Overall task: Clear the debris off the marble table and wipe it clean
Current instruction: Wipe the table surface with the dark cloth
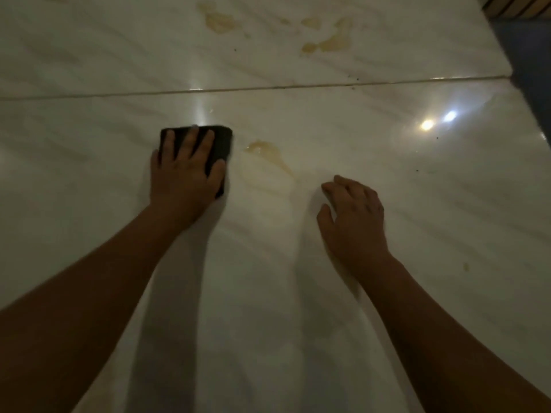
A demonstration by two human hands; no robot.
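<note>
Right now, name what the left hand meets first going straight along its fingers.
The left hand, on the dark rectangular cloth, first crosses the thin marble seam, then probably the far yellowish stain.

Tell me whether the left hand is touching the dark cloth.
Touching. The head view shows the left hand lying flat on the dark cloth, with its fingers spread across the top and no gap between them.

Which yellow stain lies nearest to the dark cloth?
The stain just right of the cloth, almost touching it; the other stains lie much farther away.
</note>
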